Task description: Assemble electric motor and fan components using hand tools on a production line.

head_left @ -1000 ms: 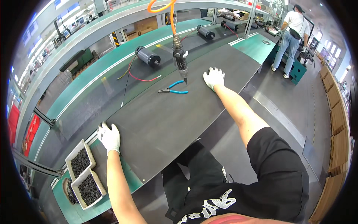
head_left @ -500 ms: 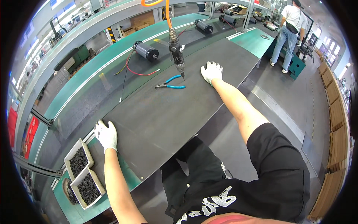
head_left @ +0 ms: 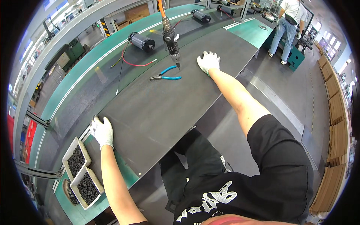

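Note:
White-gloved, my left hand (head_left: 102, 132) rests with fingers apart on the left end of the dark grey mat (head_left: 150, 120), close to two white trays of small black parts. My right hand (head_left: 209, 62), also gloved, lies with spread fingers on the mat farther right. Neither hand holds anything. Between them and farther back are pliers (head_left: 167, 74) with blue handles, lying with the handles spread. A dark power screwdriver (head_left: 171, 44) hangs on an orange hose, its tip just over the pliers' handles.
A grey cylindrical motor (head_left: 141, 41) with red, black and yellow-green leads lies on the belt (head_left: 84, 88) behind the mat; another motor (head_left: 201, 16) sits farther along. The trays (head_left: 87, 165) stand at the lower left. A person (head_left: 288, 32) stands at the far right. Stacked cardboard (head_left: 337, 142) lines the right side.
The whole view has shifted slightly, so the bench appears a little higher and more to the left. Both hands stay at about the same places on the mat, still empty.

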